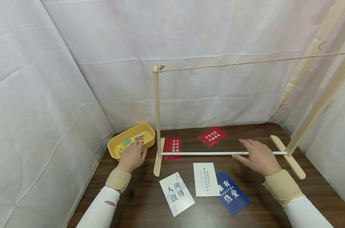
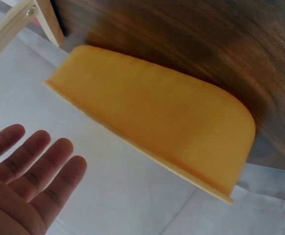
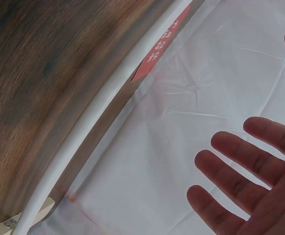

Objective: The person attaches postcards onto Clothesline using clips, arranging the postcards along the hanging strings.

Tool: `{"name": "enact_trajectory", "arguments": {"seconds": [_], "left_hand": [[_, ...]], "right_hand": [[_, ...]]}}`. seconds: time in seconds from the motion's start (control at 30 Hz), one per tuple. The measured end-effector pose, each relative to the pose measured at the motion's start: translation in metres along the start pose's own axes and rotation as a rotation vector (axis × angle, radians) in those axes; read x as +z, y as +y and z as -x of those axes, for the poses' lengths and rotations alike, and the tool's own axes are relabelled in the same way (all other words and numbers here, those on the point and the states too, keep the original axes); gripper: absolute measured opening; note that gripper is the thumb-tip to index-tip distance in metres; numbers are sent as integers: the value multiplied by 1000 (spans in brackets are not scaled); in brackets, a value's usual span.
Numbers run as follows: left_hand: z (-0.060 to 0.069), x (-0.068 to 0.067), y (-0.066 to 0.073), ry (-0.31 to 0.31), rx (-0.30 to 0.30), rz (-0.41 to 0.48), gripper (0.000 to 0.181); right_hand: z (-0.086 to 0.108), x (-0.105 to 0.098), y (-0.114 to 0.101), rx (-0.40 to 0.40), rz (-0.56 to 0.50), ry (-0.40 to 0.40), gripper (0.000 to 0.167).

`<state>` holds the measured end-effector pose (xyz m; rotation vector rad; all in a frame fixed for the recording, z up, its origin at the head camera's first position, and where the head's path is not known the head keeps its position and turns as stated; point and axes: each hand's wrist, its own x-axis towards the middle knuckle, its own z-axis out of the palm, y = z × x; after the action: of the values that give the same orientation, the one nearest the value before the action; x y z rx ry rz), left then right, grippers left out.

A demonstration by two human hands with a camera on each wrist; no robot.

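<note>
In the head view my left hand (image 1: 132, 156) hovers over the near right edge of a yellow basket (image 1: 114, 138) that holds several clips (image 1: 126, 142). The left wrist view shows the basket's outer side (image 2: 152, 107) and my left hand (image 2: 30, 181) with relaxed, spread fingers, holding nothing. My right hand (image 1: 258, 157) is over the right part of a white rod (image 1: 201, 153), fingers extended. The right wrist view has my right hand (image 3: 250, 171) apart from the rod (image 3: 83, 127), with nothing in it.
A wooden frame (image 1: 157, 110) carries a rope (image 1: 238, 63) across its top. Two red cards (image 1: 213, 136) (image 1: 172, 146) lie by the rod. Nearer lie two white cards (image 1: 177, 194) (image 1: 205, 180) and a blue card (image 1: 233, 198), one white card overlapping the blue. Cloth walls surround the dark table (image 1: 144, 202).
</note>
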<state>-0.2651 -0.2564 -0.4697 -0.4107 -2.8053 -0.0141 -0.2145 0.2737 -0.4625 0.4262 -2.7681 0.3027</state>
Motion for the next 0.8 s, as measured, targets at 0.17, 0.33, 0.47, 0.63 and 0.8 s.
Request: {"name": "enact_trajectory", "arguments": {"seconds": [0.17,0.33,0.47,0.63,0.8], "left_hand": [[-3,2,-6,-39,-10,2,42],[-4,6,-13,-81,-23,-7,43],[-5,9,-18,-118,-48,-20,44],[-7,12,-21,-161,-75,-21,45],[-8,13,-26,-158,-80,-14,39]], "right_hand": [[2,0,1,-1,5,8,78],[3,-2,2,-2,10,25,76],[4,-3,3,0,11,31,73],[5,-4,3,5,13,27,73],[6,-5,4,-3,15,38,71]]}}
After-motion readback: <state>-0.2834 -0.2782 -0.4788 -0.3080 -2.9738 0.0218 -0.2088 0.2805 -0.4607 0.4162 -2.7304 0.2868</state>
